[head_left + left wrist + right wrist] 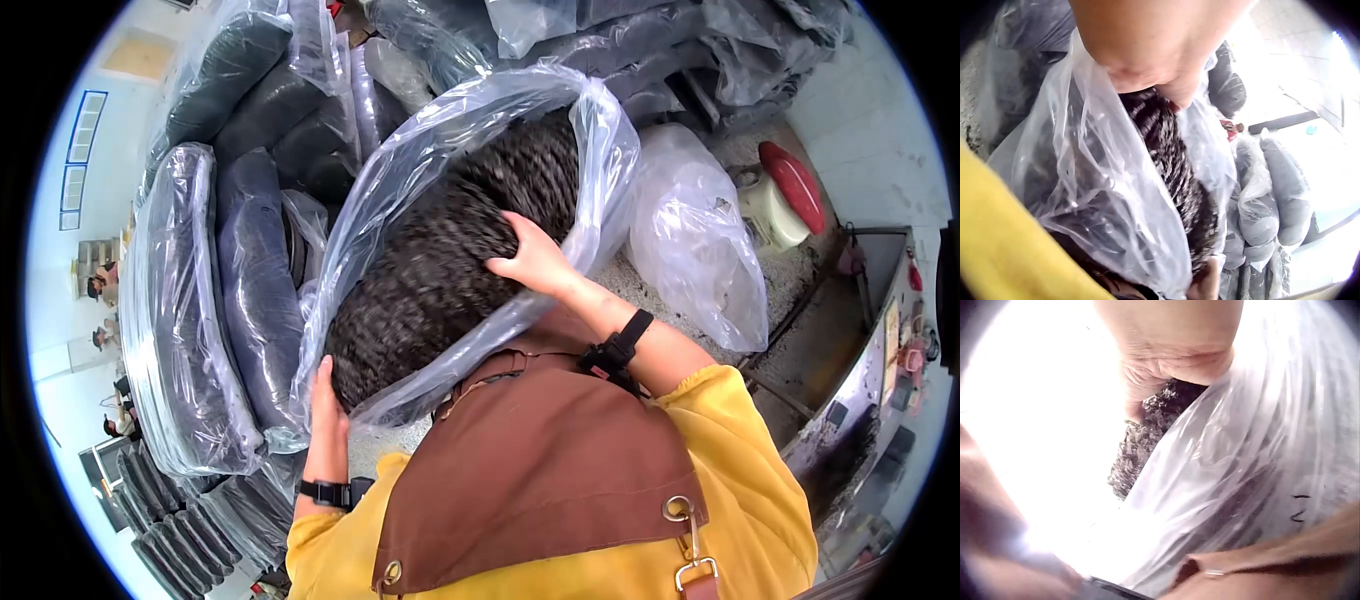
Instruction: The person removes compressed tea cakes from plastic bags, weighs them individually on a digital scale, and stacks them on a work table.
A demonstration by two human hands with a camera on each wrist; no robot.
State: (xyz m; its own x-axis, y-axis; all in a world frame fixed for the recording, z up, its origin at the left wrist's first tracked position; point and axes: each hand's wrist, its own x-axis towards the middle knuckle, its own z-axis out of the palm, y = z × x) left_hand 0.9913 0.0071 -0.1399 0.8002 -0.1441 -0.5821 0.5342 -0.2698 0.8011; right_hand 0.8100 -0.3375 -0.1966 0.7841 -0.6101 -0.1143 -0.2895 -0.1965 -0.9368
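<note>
A dark, shaggy bundle [420, 270] lies inside the wide mouth of a clear plastic bag [608, 130], its surface blurred. My right hand [535, 258] reaches over the near rim and presses on the bundle's upper side, thumb spread from the fingers; some fingertips are hidden. At the bundle's lower left end, my left hand [328, 410] rests with its visible fingers fairly straight against the side. In the left wrist view, the bundle [1169, 159] shows between the left hand [1147, 56] and the plastic. The right wrist view shows dark flaky texture [1138, 450] under the right hand [1172, 356].
Filled plastic bags [185, 310] crowd the left side, with more at the back. A puffed clear bag [695, 240] lies to the right, beside a cream container with a red top [790, 190]. Flat dark bundles [190, 545] are stacked at lower left.
</note>
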